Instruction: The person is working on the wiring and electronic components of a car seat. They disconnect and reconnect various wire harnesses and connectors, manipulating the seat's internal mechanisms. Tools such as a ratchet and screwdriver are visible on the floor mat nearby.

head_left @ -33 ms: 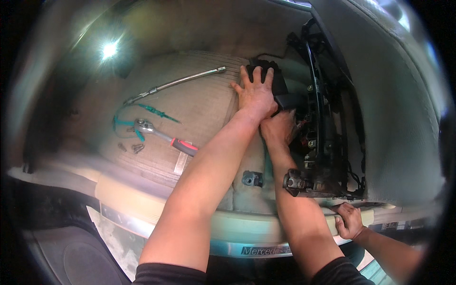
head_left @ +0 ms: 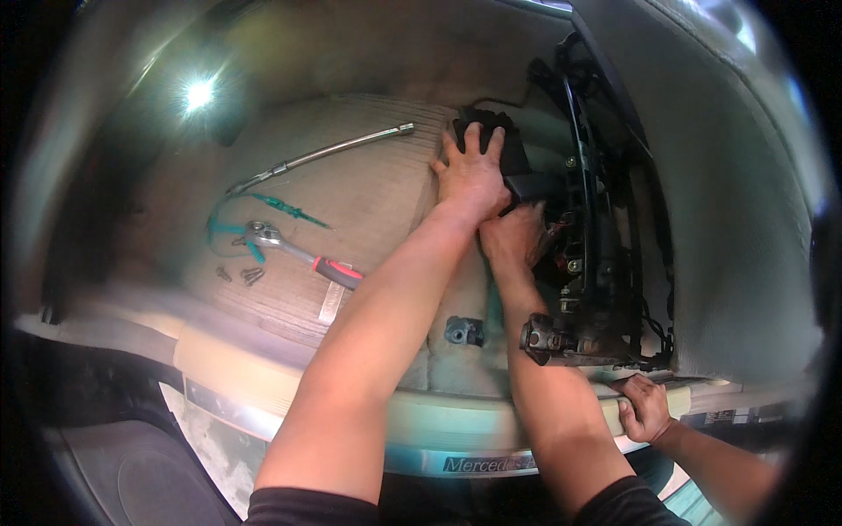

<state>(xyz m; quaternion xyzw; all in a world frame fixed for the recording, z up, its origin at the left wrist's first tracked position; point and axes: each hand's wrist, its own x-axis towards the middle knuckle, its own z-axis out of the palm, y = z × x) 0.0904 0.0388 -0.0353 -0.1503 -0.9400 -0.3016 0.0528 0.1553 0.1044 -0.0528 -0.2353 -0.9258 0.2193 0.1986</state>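
My left hand (head_left: 472, 182) is open, its fingers spread over a black plastic box-like part (head_left: 517, 156) on the car floor. Just below it, my right hand (head_left: 513, 237) reaches in beside the seat frame (head_left: 586, 210). Its fingers are curled and partly hidden at the near end of the black part, so what they grip cannot be made out. Red wires (head_left: 554, 230) show close to these fingers. The seat frame is dark metal with rails and bolts, attached to a tilted grey seat (head_left: 737, 202).
On the carpet (head_left: 368, 202) lie a ratchet (head_left: 298, 250), a long extension bar (head_left: 324, 153), a green test probe (head_left: 289, 209) with cord, and several bolts (head_left: 253, 276). A metal bracket (head_left: 463, 330) stands near the sill (head_left: 447, 416). Another person's hand (head_left: 645, 409) grips the sill at right. A lamp (head_left: 200, 95) shines far left.
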